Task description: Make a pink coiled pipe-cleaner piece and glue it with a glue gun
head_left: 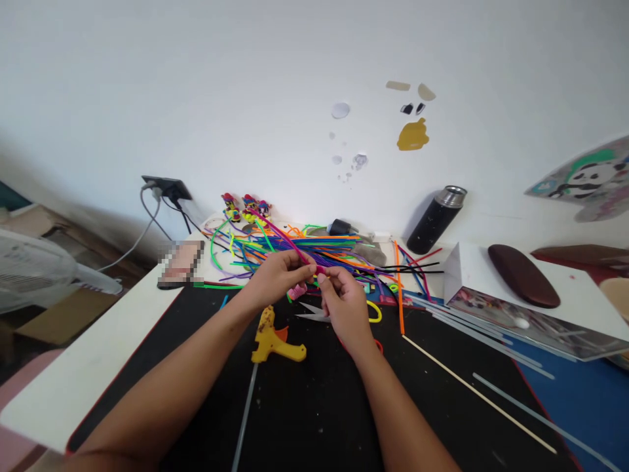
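Pinched between the fingertips of my left hand (pixel 281 275) and my right hand (pixel 346 303), a magenta pipe cleaner (pixel 295 247) is gripped near its close end, both hands almost meeting there. Its long axis slants away from me and to the left, the far end rising over the heap of coloured pipe cleaners (pixel 327 248) toward three small figures (pixel 249 204). Beyond them the white wall (pixel 246 98) bounds the back. Under my right hand lie scissors (pixel 322 317), blades pointing left; nearer me, below my left wrist, sits a yellow glue gun (pixel 268 347). Bare black mat (pixel 314 400) gives open room between my forearms, its red-trimmed left edge beside white tabletop (pixel 93 367). Rightward, a wooden stick (pixel 479 394) slants across the mat.
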{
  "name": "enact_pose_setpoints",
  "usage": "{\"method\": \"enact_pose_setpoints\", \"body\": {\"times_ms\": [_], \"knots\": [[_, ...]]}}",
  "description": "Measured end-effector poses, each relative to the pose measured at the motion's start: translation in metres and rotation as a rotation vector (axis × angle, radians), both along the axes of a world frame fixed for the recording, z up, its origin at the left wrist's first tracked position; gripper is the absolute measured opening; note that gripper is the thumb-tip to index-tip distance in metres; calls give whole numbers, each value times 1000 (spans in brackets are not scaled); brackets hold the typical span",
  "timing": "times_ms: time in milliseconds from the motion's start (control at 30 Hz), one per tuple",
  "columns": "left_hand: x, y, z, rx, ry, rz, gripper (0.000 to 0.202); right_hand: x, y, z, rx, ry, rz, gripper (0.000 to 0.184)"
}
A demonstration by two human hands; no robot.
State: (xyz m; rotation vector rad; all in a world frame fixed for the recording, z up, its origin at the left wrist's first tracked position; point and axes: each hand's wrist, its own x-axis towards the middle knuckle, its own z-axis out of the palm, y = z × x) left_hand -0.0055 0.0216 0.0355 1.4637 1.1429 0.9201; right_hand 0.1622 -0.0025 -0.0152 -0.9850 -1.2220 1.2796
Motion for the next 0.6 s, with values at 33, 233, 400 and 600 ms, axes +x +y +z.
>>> {"method": "enact_pose_setpoints", "body": {"times_ms": [33,233,400,600], "knots": [[0,0,0,-6,-3,-7,41,0,0,0,4,8,2,34],[0,0,-3,-9,9,-44,39,0,0,1,9,8,-18,35],[0,1,-7,-9,30,-18,40,0,1,-1,-1,-2,-29,39],[1,0,-3,-18,7,-13,40,0,0,-4,11,9,-23,39]]}}
